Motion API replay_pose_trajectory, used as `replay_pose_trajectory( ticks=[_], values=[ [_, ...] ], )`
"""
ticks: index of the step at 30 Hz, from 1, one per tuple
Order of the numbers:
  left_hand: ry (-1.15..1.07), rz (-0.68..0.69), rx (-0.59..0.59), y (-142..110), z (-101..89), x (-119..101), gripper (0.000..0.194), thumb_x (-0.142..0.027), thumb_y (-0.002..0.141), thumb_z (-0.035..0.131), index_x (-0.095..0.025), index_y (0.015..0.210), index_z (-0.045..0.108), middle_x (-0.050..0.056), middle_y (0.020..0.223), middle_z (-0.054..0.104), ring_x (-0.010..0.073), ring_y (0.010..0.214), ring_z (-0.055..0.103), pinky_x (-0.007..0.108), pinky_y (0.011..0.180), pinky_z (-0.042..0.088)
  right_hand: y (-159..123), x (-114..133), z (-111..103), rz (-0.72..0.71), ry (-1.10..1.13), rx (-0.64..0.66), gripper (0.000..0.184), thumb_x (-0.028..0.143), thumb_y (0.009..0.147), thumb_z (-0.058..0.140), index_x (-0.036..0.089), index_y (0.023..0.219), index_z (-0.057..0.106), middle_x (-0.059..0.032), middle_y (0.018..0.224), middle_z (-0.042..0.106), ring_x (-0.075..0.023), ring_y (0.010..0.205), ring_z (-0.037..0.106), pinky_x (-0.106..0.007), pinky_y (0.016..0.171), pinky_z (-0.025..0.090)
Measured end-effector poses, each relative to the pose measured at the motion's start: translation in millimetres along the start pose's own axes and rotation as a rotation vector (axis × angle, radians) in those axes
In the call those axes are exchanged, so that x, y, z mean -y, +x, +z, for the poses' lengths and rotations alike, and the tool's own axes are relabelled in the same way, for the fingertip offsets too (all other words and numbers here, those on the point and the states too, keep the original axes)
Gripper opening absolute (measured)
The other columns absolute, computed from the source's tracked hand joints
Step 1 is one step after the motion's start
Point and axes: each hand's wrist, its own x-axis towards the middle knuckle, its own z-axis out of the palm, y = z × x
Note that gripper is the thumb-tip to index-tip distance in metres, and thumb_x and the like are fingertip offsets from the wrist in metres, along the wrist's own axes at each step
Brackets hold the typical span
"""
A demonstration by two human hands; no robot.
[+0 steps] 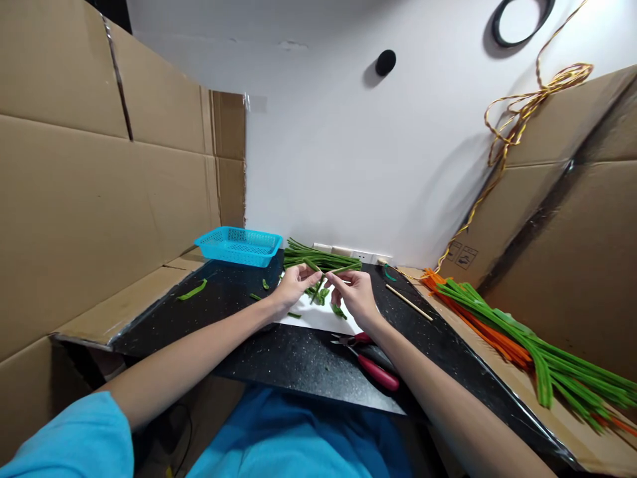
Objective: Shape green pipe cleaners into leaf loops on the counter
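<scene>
Between my two hands is a dark green fuzzy pipe cleaner (343,269), bent, with its ends crossing where my fingertips meet. My left hand (294,287) pinches it from the left side. From the right, my right hand (354,295) pinches it with thumb and forefinger. Below my hands lies a white sheet (318,321) carrying several short green bent pieces (318,292). A bundle of dark green pipe cleaners (298,252) rests just behind. Red-handled cutting pliers (375,372) lie beside my right wrist, jaws pointing left.
A blue plastic basket (239,249) stands at the back left. On the black tabletop (293,358) are a thin wooden stick (409,302) and a light green piece (192,290). Orange strands (490,335) and green strands (527,338) lie along the right. Cardboard walls (124,179) flank the table.
</scene>
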Motion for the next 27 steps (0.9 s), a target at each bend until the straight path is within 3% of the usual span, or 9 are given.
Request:
replay_pose_trajectory(
  ticks=[5,8,12,18,22,27],
  values=[
    [-0.127,-0.107,-0.038,0.5,1.9,3.8,0.035,-0.039,0.080,0.087,-0.014,0.090,0.064,0.002,0.085,0.070,0.0125,0.080,0.068,0.024,0.079,0.049,1.0,-1.7,-0.1,-0.039,-0.015,0.028,0.051,0.064,0.076,0.084,0.013,0.079,0.076,-0.0095,0.073,0.074,-0.0114,0.041,0.054,-0.024,0.034,0.040],
    [-0.031,-0.074,-0.068,0.3,1.7,3.4,0.030,-0.037,0.083,0.084,-0.013,0.088,0.068,0.002,0.084,0.069,0.0115,0.079,0.064,0.022,0.073,0.046,1.2,-1.5,-0.1,-0.061,-0.027,-0.005,0.048,0.061,0.078,0.083,0.013,0.081,0.076,-0.0065,0.070,0.070,-0.0107,0.039,0.052,-0.025,0.034,0.039],
    [0.040,-0.016,-0.019,-0.3,2.3,0.6,0.033,-0.041,0.084,0.082,-0.011,0.092,0.071,0.006,0.089,0.072,0.0138,0.082,0.065,0.024,0.074,0.048,0.8,-0.2,-0.7,-0.082,-0.012,-0.058,0.046,0.058,0.077,0.085,0.014,0.084,0.074,-0.0043,0.069,0.067,-0.0107,0.038,0.051,-0.026,0.034,0.038],
    [-0.033,-0.038,0.053,-0.5,3.3,-0.1,0.042,-0.045,0.082,0.085,-0.012,0.098,0.066,0.008,0.090,0.075,0.0174,0.081,0.073,0.032,0.084,0.056,1.0,-2.1,-1.3,-0.049,-0.017,-0.048,0.047,0.057,0.074,0.087,0.013,0.085,0.073,-0.0064,0.070,0.070,-0.0105,0.041,0.052,-0.025,0.037,0.040],
    [-0.055,-0.050,0.046,-1.6,3.9,1.5,0.046,-0.048,0.080,0.087,-0.013,0.099,0.063,0.005,0.083,0.073,0.0155,0.070,0.071,0.030,0.074,0.056,2.5,-3.2,-2.5,-0.013,-0.034,-0.034,0.049,0.058,0.075,0.086,0.013,0.085,0.072,-0.0065,0.073,0.070,-0.0107,0.042,0.053,-0.024,0.038,0.040],
    [0.025,-0.004,0.073,-2.5,2.8,-0.9,0.043,-0.048,0.081,0.085,-0.012,0.096,0.067,0.006,0.085,0.073,0.0139,0.071,0.067,0.028,0.071,0.054,3.8,-2.0,-8.6,-0.022,-0.090,0.016,0.045,0.056,0.080,0.083,0.014,0.075,0.067,-0.0025,0.064,0.065,-0.0102,0.042,0.052,-0.022,0.039,0.038]
  ],
)
